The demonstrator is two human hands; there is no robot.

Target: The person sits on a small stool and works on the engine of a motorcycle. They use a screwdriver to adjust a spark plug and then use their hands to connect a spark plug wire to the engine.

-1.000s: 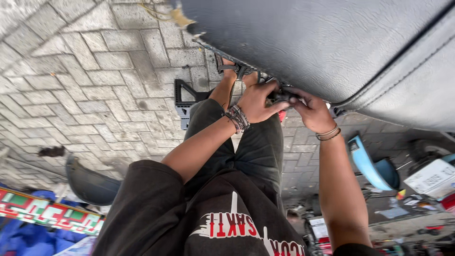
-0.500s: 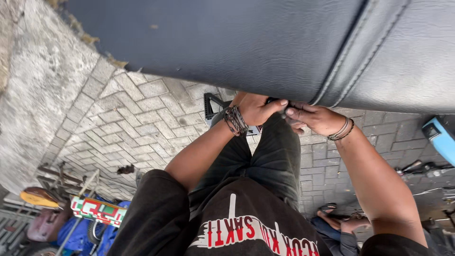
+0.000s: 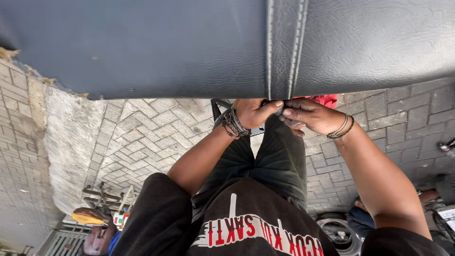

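Observation:
A large dark leatherette seat cover (image 3: 156, 47) with a stitched seam fills the top of the head view. My left hand (image 3: 251, 113), with dark bead bracelets at the wrist, pinches the cover's lower edge at the seam. My right hand (image 3: 308, 115), wearing thin bangles, grips the same edge right beside it, fingers curled around the material. Both hands touch each other at the seam. What lies under the edge is hidden. My black trousers and black printed shirt are below.
Grey paving bricks (image 3: 142, 137) cover the ground. A concrete kerb strip (image 3: 66, 142) runs at left. A dark metal stool frame (image 3: 219, 106) stands under my hands. A tyre (image 3: 334, 230) and another person's leg lie at lower right; carts and a helmet at lower left.
The view has swung so the cover fills more of the top. My hands stay together at its seam edge, and have shifted slightly right in view.

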